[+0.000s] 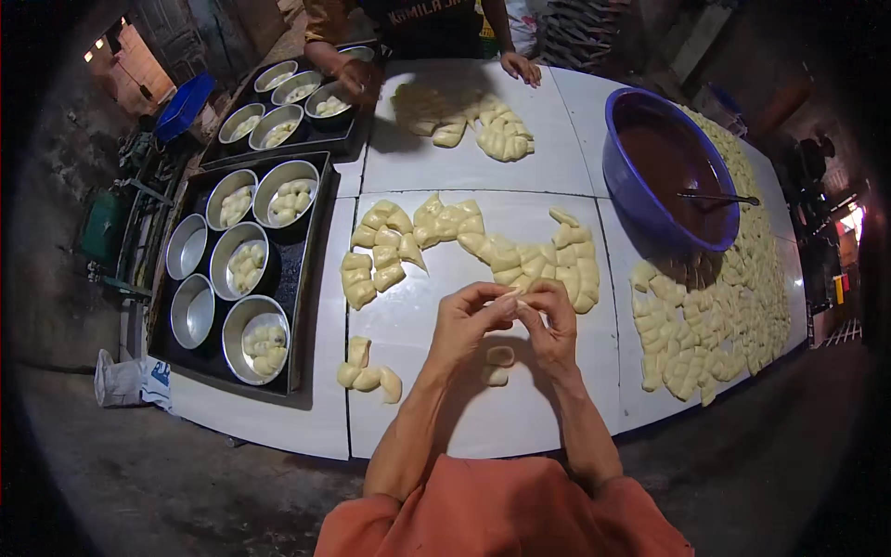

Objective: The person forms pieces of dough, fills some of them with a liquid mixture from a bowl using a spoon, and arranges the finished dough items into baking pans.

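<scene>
Over the middle of the white table (543, 413), my left hand (464, 327) and my right hand (551, 330) meet, fingertips pinched together on a small piece of pale dough (517, 295). Most of that piece is hidden by the fingers. Two small flattened dough pieces (499, 356) lie on the tabletop between my forearms. Just beyond my hands spreads a curved band of cut dough pieces (524, 265), many touching one another. A smaller clump of dough (369, 377) rests to the left of my left hand.
Left, a black tray (309, 278) holds round metal pans (249, 260), some with dough balls; another loaded tray (357, 139) stands behind. At right, a purple basin (640, 223) of brown filling with a spoon (719, 197) stands beside many dough pieces (705, 339). A co-worker's hands (522, 69) are opposite.
</scene>
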Demonstrator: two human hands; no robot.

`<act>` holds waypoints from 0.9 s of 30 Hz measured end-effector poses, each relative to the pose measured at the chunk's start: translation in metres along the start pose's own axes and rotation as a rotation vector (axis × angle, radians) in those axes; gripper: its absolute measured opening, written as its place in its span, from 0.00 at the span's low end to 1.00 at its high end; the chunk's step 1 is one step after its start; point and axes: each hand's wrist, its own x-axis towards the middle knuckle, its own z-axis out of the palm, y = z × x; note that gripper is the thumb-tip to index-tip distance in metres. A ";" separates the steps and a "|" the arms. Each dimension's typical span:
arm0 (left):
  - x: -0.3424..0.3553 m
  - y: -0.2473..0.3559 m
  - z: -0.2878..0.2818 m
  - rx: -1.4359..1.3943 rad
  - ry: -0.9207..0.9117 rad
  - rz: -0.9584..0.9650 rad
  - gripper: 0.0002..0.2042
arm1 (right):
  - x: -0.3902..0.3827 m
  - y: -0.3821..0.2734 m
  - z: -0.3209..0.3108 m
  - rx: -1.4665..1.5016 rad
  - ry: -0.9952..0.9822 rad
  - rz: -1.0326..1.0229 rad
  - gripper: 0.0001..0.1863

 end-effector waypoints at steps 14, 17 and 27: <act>-0.019 -0.015 0.006 0.046 0.039 -0.130 0.14 | -0.012 -0.034 -0.015 -0.082 -0.043 0.259 0.10; -0.035 -0.010 0.005 0.073 0.007 -0.209 0.17 | -0.032 -0.032 -0.040 -0.040 -0.304 0.380 0.17; -0.127 -0.008 -0.103 0.603 0.666 0.131 0.11 | -0.053 -0.015 -0.026 -0.155 -0.309 0.686 0.22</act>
